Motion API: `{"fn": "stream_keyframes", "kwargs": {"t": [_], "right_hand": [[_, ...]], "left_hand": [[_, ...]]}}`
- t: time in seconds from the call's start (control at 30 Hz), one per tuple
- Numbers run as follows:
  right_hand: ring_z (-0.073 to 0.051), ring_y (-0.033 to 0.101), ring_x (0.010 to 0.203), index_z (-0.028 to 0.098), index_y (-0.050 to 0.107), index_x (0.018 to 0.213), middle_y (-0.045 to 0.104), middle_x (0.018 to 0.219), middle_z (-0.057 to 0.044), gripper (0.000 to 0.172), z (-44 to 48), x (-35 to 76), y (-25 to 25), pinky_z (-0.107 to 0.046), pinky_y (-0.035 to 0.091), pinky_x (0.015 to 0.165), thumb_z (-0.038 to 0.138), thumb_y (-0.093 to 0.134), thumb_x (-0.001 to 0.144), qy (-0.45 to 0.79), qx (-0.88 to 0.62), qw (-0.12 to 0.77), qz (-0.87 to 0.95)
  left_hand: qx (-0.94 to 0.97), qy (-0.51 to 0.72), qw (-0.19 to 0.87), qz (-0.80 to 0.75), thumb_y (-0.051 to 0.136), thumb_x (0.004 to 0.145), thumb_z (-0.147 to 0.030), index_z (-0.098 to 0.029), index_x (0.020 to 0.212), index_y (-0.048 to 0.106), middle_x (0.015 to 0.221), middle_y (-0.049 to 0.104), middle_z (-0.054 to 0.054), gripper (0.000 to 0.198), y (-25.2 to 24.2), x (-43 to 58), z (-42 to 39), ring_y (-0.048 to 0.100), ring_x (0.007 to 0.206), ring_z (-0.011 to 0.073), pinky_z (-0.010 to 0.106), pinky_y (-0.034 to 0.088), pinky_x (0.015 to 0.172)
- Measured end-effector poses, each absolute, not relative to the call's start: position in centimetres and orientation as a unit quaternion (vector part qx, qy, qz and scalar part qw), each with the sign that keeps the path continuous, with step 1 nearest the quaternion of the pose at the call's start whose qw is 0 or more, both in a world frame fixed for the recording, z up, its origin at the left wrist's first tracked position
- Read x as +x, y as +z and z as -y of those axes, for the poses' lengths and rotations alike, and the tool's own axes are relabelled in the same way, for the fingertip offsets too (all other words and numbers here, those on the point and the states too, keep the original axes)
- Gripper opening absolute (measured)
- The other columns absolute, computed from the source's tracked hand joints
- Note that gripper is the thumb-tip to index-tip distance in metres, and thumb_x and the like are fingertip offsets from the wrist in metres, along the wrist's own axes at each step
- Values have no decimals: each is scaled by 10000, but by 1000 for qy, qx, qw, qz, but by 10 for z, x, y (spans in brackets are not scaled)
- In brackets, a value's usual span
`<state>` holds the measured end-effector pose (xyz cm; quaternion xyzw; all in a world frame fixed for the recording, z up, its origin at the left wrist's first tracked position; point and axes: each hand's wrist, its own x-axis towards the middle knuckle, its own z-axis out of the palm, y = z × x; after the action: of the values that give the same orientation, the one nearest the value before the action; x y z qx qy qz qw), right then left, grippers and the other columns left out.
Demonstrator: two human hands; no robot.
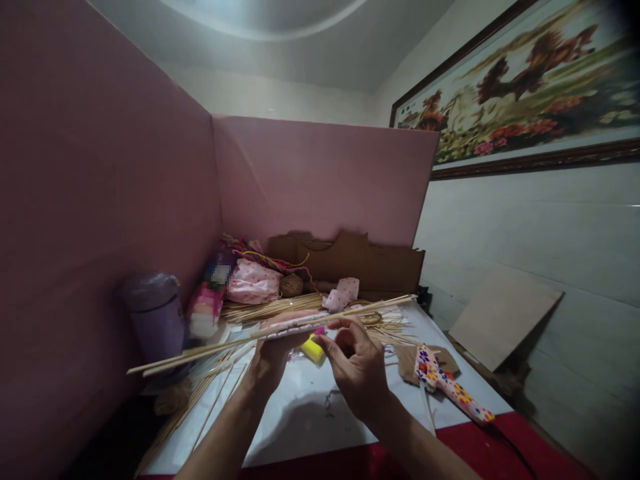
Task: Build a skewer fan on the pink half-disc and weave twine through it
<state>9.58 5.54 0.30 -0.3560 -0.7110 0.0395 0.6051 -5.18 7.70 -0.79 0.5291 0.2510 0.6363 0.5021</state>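
Holds two long sticks (200, 352) and a thin patterned piece (295, 327) from below in the left hand (270, 365), with the left fingers closed beneath and mostly hidden. Has both raised clear of the surface (300, 427), slanting up toward the right and passing just above the right fingers (336, 358). Bends the thumb and forefinger of the right hand (357, 370) toward each other near the piece's edge, leaving a small gap; cannot tell whether pinching anything thin there. Shows a yellow item (313, 350) between the hands, just beside the right thumb. Has a flower-patterned glue gun (463, 397) lying right of the right fingers, partly over a cardboard scrap (406, 367). Beyond the fingers, shows loose sticks (270, 308), a dotted pink cloth (347, 291), a ball of twine (291, 287) and a pink bundle (254, 280), with a brown cardboard sheet (345, 270) standing behind. Left of the left fingers, shows a purple container (157, 327), well apart.
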Motion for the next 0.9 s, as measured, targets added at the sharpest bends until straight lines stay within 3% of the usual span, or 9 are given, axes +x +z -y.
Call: {"fn": "stream_keyframes", "kwargs": {"t": [0.07,0.17,0.37,0.47,0.63,0.77,0.9], "right_hand": [[-75,379,382,187,533,853,423,466,99,77,-52,94,-2,-184,305,411,246,583,844,71,-339,623,702],[-83,409,393,180,543,1004,478,486,89,156,-49,92,-7,-190,344,434,218,557,853,99,-319,600,727],[-108,525,484,221,548,1149,571,579,46,303,-49,94,-5,-212,446,536,137,475,868,146,-281,564,762],[-103,528,483,243,538,1165,565,577,56,355,-49,97,-6,-205,450,523,97,478,846,177,-263,565,762],[-88,544,482,261,510,1183,584,617,59,412,-50,99,-14,-190,466,514,48,457,834,186,-220,578,763],[-92,544,489,240,518,1152,576,612,54,436,-48,98,-14,-190,467,517,3,440,794,141,-207,592,766],[-93,539,499,242,521,1140,581,632,46,446,-46,96,-11,-189,466,518,-13,423,787,116,-198,601,765]], "left_hand": [[527,639,502,-249,699,678,-149,-180,968,737,1026,723,90,294,-8,-53,-77,639,992,298,379,501,844],[526,644,495,-251,704,676,-145,-185,993,729,1037,721,89,321,-11,-52,-78,642,992,293,388,495,860],[581,628,458,-242,715,683,-311,-183,904,755,956,737,102,259,-13,-52,-75,613,1042,327,421,501,850],[613,622,428,-233,745,643,-395,-198,916,754,1005,726,108,337,-9,-52,-72,600,1056,346,451,487,872],[650,602,418,-202,630,740,-504,-215,975,737,1151,670,119,389,-14,-53,-75,574,1097,357,493,471,881],[658,616,394,-181,623,740,-531,-266,953,735,1140,680,70,358,-21,-53,-79,562,1117,352,512,408,964],[655,619,397,-175,598,753,-548,-278,933,734,1059,708,66,352,-21,-51,-77,565,1117,352,501,429,938]]}}
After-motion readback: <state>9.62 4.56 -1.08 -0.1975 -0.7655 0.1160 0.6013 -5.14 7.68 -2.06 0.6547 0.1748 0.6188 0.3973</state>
